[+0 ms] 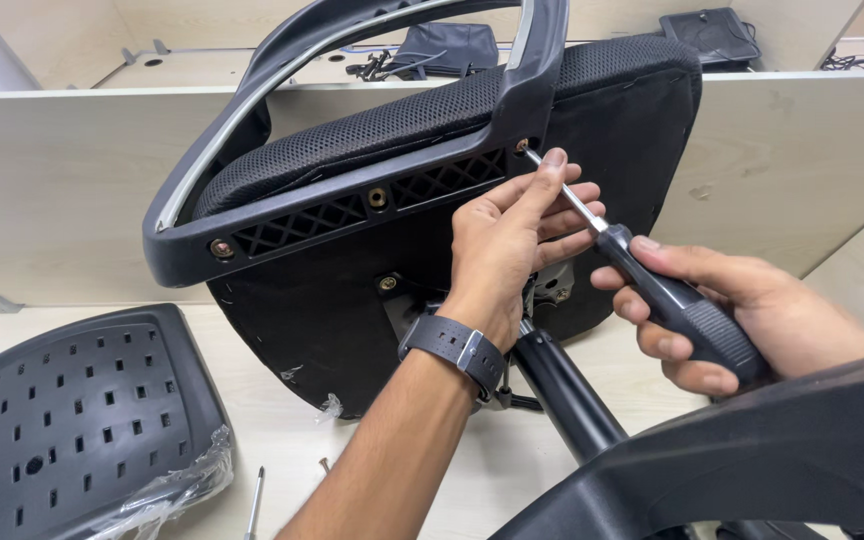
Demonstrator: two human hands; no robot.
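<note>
A black office chair seat (592, 130) lies tipped on its side on a light desk, its underside facing me. A black armrest bracket (352, 210) runs across the seat edge, with brass screws in its holes. My right hand (742, 310) grips the black handle of a screwdriver (652, 290), whose metal shaft points up-left into the rightmost screw hole (522, 146). My left hand (512, 235), with a dark watch at the wrist, pinches and steadies the shaft close to the tip.
A perforated black plastic back panel (62, 420) in clear wrap lies at lower left. A loose screw (324, 464) and a thin metal tool (255, 500) rest on the desk. The chair's gas cylinder (562, 385) and base arm (752, 460) cross the lower right. Beige partitions stand behind.
</note>
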